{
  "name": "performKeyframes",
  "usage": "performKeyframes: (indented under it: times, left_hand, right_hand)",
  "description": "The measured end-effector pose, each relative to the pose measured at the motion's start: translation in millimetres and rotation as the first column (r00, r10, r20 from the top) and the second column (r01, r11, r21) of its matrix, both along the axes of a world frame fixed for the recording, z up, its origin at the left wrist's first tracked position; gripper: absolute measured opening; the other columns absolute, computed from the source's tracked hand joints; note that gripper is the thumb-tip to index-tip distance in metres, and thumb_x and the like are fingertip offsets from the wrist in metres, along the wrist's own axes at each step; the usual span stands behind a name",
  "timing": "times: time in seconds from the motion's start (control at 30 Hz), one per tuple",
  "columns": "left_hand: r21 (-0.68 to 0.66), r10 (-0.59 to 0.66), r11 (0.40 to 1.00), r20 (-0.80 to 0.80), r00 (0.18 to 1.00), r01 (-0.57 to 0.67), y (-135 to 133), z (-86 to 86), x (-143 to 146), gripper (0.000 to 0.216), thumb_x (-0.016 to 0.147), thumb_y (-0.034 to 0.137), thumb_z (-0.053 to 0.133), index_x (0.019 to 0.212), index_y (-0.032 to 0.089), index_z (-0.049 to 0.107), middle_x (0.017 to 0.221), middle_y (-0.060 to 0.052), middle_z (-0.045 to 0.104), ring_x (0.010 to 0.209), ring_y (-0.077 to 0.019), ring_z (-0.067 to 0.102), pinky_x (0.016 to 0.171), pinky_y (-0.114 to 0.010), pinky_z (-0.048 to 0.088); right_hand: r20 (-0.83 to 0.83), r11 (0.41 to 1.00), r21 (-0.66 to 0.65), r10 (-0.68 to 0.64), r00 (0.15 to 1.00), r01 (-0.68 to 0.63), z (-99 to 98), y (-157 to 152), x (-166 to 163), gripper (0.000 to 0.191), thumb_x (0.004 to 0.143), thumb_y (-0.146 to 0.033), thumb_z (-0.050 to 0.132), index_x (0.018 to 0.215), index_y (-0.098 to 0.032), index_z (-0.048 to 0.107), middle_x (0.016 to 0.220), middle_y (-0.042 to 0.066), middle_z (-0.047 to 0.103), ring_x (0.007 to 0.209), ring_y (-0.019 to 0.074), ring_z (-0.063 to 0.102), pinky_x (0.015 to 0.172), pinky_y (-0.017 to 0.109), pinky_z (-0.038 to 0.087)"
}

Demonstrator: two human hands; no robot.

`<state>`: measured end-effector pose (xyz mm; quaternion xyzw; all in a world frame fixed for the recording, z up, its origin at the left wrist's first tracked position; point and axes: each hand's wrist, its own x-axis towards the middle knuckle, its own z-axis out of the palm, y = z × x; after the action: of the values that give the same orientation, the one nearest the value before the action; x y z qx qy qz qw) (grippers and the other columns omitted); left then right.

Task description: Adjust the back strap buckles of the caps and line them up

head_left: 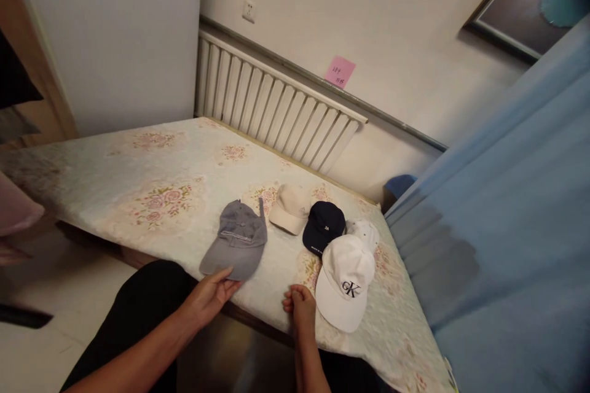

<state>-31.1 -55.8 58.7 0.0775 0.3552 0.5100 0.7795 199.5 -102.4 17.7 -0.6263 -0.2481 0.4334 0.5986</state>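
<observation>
Several caps lie on a floral mattress (152, 172). A grey cap (237, 238) sits nearest my left hand (209, 296), whose fingers are pinched on the cap's brim at the mattress edge. Behind it lie a beige cap (290, 207) and a navy cap (323, 226). A white cap with black letters (345, 281) lies at the front right, partly over another white cap (365, 231). My right hand (299, 304) rests curled at the mattress edge just left of the lettered white cap's brim, with nothing visible in it.
A white radiator (276, 104) runs along the wall behind the mattress, with a pink note (340, 71) above it. A blue curtain (507, 227) hangs close on the right. The floor (55, 295) lies to the left below the bed.
</observation>
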Motion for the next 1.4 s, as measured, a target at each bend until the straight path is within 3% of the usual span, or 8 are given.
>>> performKeyframes:
  times: [0.1, 0.2, 0.3, 0.53, 0.67, 1.03, 1.2, 1.4]
  left_hand:
    - [-0.008, -0.105, 0.994, -0.012, 0.994, 0.104, -21, -1.8, 10, 0.024, 0.072, 0.008, 0.069, 0.095, 0.014, 0.065, 0.086, -0.008, 0.074, 0.077, -0.0205, 0.071, 0.078, -0.031, 0.055]
    - [0.009, -0.2, 0.98, 0.012, 0.98, 0.2, -39, -5.9, 18, 0.022, 0.072, 0.014, 0.071, 0.093, 0.016, 0.067, 0.095, -0.008, 0.074, 0.088, -0.022, 0.07, 0.083, -0.032, 0.053]
    - [-0.001, -0.254, 0.967, 0.0, 0.967, 0.254, -53, -9.8, 22, 0.025, 0.071, 0.017, 0.072, 0.095, 0.018, 0.067, 0.101, -0.007, 0.073, 0.096, -0.0226, 0.068, 0.087, -0.032, 0.051]
    - [-0.003, -0.273, 0.961, 0.137, 0.952, 0.276, -51, -19.1, 4, 0.032, 0.08, 0.024, 0.067, 0.11, 0.017, 0.062, 0.109, -0.009, 0.071, 0.103, -0.0239, 0.066, 0.093, -0.035, 0.049]
    - [0.009, -0.226, 0.974, 0.196, 0.954, 0.228, -32, -22.0, -13, 0.034, 0.085, 0.033, 0.06, 0.115, 0.016, 0.061, 0.1, -0.009, 0.073, 0.092, -0.0243, 0.07, 0.086, -0.037, 0.053]
    - [-0.084, -0.42, 0.877, 0.344, 0.84, 0.473, -7, 0.0, -12, 0.04, 0.081, 0.03, 0.062, 0.117, 0.013, 0.063, 0.096, -0.014, 0.074, 0.102, -0.0347, 0.066, 0.091, -0.049, 0.049]
    - [-0.143, -0.431, 0.862, 0.301, 0.851, 0.487, -12, 0.0, -14, 0.04, 0.078, 0.026, 0.063, 0.115, 0.012, 0.064, 0.093, -0.015, 0.074, 0.101, -0.0366, 0.065, 0.09, -0.052, 0.048]
    - [-0.179, -0.394, 0.873, 0.289, 0.873, 0.454, -10, 14.6, -20, 0.032, 0.083, 0.028, 0.053, 0.107, 0.01, 0.065, 0.086, -0.013, 0.074, 0.102, -0.0366, 0.065, 0.089, -0.053, 0.048]
  right_hand:
    - [-0.216, 0.989, 0.026, 0.145, 0.966, -0.143, 6.3, -1, -29, 0.037, 0.067, -0.044, 0.073, 0.084, -0.014, 0.061, 0.066, 0.003, 0.068, 0.057, 0.0152, 0.067, 0.055, 0.026, 0.052]
    - [-0.45, 0.951, 0.163, 0.309, 0.838, -0.263, 16.6, 0, -57, 0.039, 0.075, -0.045, 0.068, 0.099, -0.015, 0.061, 0.09, 0.01, 0.073, 0.078, 0.0197, 0.071, 0.074, 0.034, 0.055]
    - [-0.524, 0.945, 0.264, 0.307, 0.795, -0.191, 24.9, 3, -73, 0.035, 0.071, -0.037, 0.07, 0.098, -0.016, 0.064, 0.097, 0.009, 0.073, 0.089, 0.0204, 0.069, 0.084, 0.035, 0.053]
    - [-0.572, 0.964, 0.236, 0.242, 0.784, -0.125, 19.0, 2, -63, 0.03, 0.062, -0.023, 0.071, 0.09, -0.017, 0.067, 0.089, 0.005, 0.075, 0.084, 0.0208, 0.069, 0.087, 0.036, 0.052]
    - [-0.571, 0.971, 0.196, 0.229, 0.788, -0.14, 17.0, -11, -53, 0.03, 0.061, -0.023, 0.071, 0.09, -0.017, 0.068, 0.09, 0.006, 0.075, 0.086, 0.0228, 0.069, 0.087, 0.038, 0.052]
    - [-0.462, 0.926, 0.251, 0.37, 0.806, -0.282, 43.5, -53, -44, 0.044, 0.064, -0.03, 0.067, 0.106, -0.021, 0.064, 0.105, 0.008, 0.071, 0.094, 0.027, 0.067, 0.074, 0.038, 0.054]
    - [-0.412, 0.907, 0.247, 0.416, 0.811, -0.34, 52.4, -62, -42, 0.051, 0.062, -0.033, 0.068, 0.11, -0.02, 0.063, 0.101, 0.01, 0.071, 0.091, 0.0273, 0.067, 0.07, 0.038, 0.055]
    - [-0.413, 0.89, 0.254, 0.453, 0.79, -0.378, 56.8, -66, -44, 0.054, 0.065, -0.046, 0.069, 0.111, -0.019, 0.064, 0.103, 0.01, 0.071, 0.092, 0.0291, 0.067, 0.07, 0.04, 0.054]
